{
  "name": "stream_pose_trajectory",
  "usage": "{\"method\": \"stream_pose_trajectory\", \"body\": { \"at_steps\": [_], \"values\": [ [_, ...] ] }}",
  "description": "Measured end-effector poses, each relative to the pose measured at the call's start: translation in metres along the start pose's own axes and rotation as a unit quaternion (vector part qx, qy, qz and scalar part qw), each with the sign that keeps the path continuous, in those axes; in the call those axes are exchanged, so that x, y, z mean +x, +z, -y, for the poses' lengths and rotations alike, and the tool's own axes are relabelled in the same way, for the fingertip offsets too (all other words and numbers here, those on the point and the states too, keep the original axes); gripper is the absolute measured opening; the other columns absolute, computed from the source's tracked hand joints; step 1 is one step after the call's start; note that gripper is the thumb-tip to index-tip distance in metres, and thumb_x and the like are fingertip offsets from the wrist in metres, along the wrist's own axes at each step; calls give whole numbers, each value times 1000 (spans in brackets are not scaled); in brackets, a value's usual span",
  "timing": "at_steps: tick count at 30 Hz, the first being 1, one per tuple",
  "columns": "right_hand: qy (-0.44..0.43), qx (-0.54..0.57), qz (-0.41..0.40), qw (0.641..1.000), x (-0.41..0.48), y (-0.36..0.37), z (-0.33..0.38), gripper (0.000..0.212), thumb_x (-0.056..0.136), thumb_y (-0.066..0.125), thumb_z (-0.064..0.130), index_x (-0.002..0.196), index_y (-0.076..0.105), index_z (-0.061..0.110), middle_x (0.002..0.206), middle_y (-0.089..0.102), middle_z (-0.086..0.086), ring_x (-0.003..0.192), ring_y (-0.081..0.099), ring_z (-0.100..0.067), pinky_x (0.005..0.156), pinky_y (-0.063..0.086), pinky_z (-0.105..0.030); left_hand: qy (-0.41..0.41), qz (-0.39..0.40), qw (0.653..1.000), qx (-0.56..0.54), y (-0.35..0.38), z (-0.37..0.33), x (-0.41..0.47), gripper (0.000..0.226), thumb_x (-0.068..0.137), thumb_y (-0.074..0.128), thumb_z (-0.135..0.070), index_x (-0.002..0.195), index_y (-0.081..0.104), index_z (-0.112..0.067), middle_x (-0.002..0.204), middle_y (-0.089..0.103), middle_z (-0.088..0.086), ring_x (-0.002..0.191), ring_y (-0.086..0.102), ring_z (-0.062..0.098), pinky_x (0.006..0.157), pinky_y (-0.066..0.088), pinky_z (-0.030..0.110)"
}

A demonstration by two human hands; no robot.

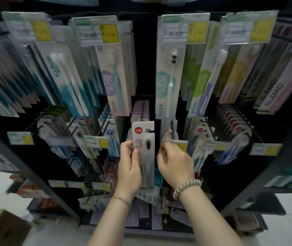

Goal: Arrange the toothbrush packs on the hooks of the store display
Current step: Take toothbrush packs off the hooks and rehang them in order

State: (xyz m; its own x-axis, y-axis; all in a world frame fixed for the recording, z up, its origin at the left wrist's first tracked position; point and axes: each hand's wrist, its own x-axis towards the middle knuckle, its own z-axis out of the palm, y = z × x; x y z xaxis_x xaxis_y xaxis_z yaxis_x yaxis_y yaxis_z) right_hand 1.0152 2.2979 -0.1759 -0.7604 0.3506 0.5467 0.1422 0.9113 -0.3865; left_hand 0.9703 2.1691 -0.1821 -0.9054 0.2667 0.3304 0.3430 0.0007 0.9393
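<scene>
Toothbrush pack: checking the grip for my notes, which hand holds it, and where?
The left hand pinches the toothbrush pack along its left edge, mid-height. The right hand's hold cannot be told.

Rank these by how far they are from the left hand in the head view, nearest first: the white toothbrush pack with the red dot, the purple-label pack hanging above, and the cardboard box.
1. White toothbrush pack: held in the left hand, centre.
2. Purple-label pack: above, slightly left.
3. Cardboard box: bottom-left corner, on the floor.
</scene>
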Motion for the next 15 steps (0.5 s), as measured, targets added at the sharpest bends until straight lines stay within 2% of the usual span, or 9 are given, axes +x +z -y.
{"method": "stream_pose_trajectory", "body": {
  "at_steps": [3, 5, 8, 11, 13, 15],
  "values": [
    [-6, 2, 25, 1000, -11, 3, -25, 13, 82, 59, 20, 73, 52, 15, 59, 47, 4, 44, 45, -17, 38, 19, -19, -10, -18, 1000, 5, 16, 7, -7, 16, 104, 36, -14, 115, 46, -22, 102, 62, -23, 94, 61, 1, 80, 50, 18],
    [3, 2, 52, 999, -17, 4, -42, 17, 86, 59, 22, 72, 50, 16, 60, 40, 7, 44, 38, -14, 38, 15, -18, -9, -28, 1000, 9, 26, 10, -13, 16, 104, 36, -14, 114, 46, -22, 102, 61, -20, 94, 60, 0, 80, 48, 15],
    [30, -12, 138, 990, -20, 9, -65, 20, 94, 48, 31, 80, 52, 18, 69, 42, 7, 55, 43, -14, 46, 29, -27, -5, -49, 999, 14, 41, 12, -19, 16, 104, 35, -11, 115, 46, -16, 103, 59, -12, 89, 59, -3, 77, 46, 12],
    [52, -3, 183, 982, -13, 9, -81, 23, 96, 44, 33, 81, 53, 18, 75, 44, 6, 65, 50, -16, 52, 33, -27, -7, -78, 997, 16, 54, 12, -20, 15, 103, 36, -7, 114, 46, -11, 102, 58, -9, 87, 57, -5, 75, 43, 8],
    [75, 19, 198, 977, -5, 12, -88, 23, 96, 44, 32, 77, 48, 19, 77, 44, 3, 66, 49, -17, 54, 35, -28, -9, -94, 995, 20, 60, 13, -21, 17, 103, 36, -8, 112, 46, -18, 103, 58, -9, 89, 57, -5, 78, 43, 9],
    [93, 47, 205, 973, 2, 19, -96, 16, 96, 45, 31, 87, 51, 18, 85, 50, 1, 71, 53, -18, 58, 42, -29, -16, -108, 994, 24, 65, 15, -23, 19, 103, 36, -10, 110, 46, -25, 106, 58, -8, 94, 57, -2, 81, 45, 12]
  ]
}}
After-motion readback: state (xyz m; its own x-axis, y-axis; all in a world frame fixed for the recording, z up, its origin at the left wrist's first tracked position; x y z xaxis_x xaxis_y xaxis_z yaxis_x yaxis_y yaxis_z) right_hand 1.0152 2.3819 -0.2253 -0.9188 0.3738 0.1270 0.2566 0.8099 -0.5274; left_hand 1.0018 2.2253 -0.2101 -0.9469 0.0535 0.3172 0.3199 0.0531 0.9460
